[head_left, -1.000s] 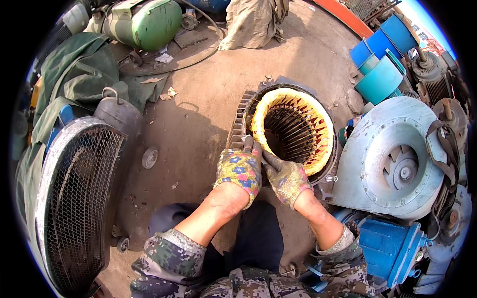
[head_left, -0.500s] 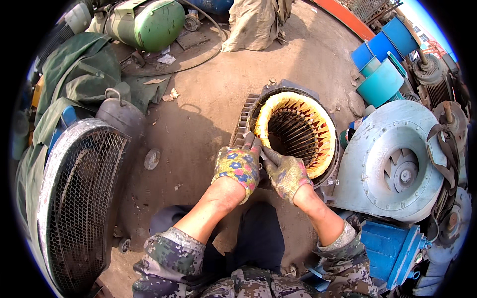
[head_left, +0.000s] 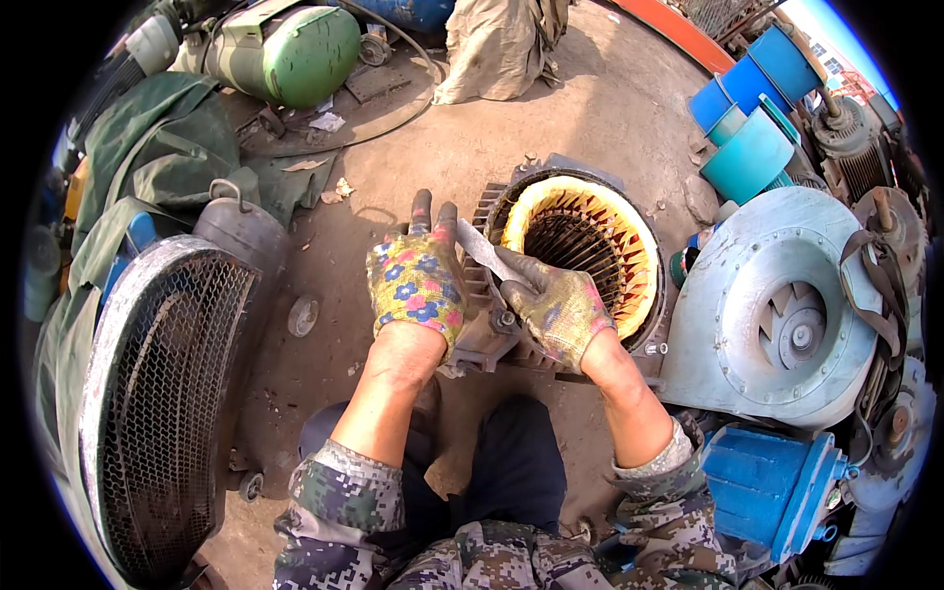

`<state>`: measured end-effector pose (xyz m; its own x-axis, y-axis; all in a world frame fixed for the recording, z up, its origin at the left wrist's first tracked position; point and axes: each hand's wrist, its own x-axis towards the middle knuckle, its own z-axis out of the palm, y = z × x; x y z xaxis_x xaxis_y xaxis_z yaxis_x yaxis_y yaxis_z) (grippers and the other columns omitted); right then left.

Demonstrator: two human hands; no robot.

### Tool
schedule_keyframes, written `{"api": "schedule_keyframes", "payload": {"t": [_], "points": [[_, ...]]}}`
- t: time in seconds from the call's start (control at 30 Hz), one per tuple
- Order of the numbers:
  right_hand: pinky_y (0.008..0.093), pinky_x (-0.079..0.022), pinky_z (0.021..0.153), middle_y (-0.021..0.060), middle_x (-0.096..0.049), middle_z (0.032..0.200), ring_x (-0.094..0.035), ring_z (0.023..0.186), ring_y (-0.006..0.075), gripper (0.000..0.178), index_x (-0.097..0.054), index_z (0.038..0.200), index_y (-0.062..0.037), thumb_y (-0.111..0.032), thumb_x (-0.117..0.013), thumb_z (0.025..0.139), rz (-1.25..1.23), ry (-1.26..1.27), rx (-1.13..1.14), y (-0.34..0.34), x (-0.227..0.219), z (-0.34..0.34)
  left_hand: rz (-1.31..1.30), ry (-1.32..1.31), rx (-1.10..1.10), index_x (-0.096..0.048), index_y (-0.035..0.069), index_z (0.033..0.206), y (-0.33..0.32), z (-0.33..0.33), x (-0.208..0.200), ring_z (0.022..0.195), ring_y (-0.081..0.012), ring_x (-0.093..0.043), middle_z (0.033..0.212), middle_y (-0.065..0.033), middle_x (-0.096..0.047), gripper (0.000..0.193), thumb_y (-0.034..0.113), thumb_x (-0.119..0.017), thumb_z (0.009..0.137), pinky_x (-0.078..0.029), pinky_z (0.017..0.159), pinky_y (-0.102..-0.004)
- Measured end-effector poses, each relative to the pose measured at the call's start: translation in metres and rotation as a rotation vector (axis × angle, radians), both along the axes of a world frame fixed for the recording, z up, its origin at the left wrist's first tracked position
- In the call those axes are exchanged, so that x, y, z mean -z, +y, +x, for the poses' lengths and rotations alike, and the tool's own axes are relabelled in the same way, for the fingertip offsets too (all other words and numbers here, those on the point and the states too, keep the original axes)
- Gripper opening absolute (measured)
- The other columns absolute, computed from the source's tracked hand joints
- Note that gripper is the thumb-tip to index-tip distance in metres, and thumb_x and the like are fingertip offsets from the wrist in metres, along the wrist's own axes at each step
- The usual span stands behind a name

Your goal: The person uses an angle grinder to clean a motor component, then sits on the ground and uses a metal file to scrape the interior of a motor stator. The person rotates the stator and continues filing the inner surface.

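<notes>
An electric motor stator (head_left: 644, 211) stands on the ground in front of me, its bore facing up. A ring of yellow-wrapped windings (head_left: 646, 285) lines the rim, with dark bars and reddish gaps inside. My right hand (head_left: 562, 307), in a floral work glove with dark fingertips, is closed on a flat greyish strip (head_left: 479, 248) at the near left of the ring; its exact kind is unclear. My left hand (head_left: 417, 280), gloved alike, hovers left of the finned housing with fingers stretched out, beside the strip's far end.
To the right sit a grey blower housing (head_left: 718, 344), a blue motor (head_left: 757, 482) and blue and teal cylinders (head_left: 752, 162). A mesh-fronted metal guard (head_left: 162, 413) stands on the left. Behind are a green tank (head_left: 315, 54), a green tarp (head_left: 147, 147) and a hose (head_left: 393, 120).
My left hand has moved left, away from the winding ring, and its fingers have spread. My right hand has shifted slightly left, and the strip now shows plainly.
</notes>
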<state>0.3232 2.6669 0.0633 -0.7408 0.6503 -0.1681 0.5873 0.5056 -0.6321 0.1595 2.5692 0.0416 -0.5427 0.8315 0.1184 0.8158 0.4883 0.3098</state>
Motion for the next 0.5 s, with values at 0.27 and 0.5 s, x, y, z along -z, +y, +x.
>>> {"api": "schedule_keyframes", "payload": {"t": [0.27,0.5], "points": [[0.0461,-0.057,0.083,0.0215,-0.075,0.103,-0.073,0.096,0.0401,0.052,-0.060,0.152,-0.0212,-0.022,-0.068,0.100,0.044,0.068,-0.235,-0.006,-0.033,0.010,0.359,-1.129,-0.145,-0.079,0.006,0.110,-0.005,-0.021,-0.015,0.065,-0.0083,-0.061,0.083,-0.0023,-0.072,0.029,0.033,-0.069,0.103,-0.051,0.061,-0.0255],[0.0432,-0.058,0.084,0.0216,-0.075,0.106,-0.074,0.095,0.0392,0.047,-0.065,0.146,-0.0164,-0.021,-0.069,0.100,-0.066,0.115,-0.073,-0.037,-0.021,0.029,0.366,-1.198,-0.257,-0.080,0.007,0.107,-0.015,-0.019,-0.015,0.057,-0.0082,-0.059,0.074,-0.0020,-0.069,0.025,0.027,-0.066,0.104,-0.046,0.053,-0.0262]]}}
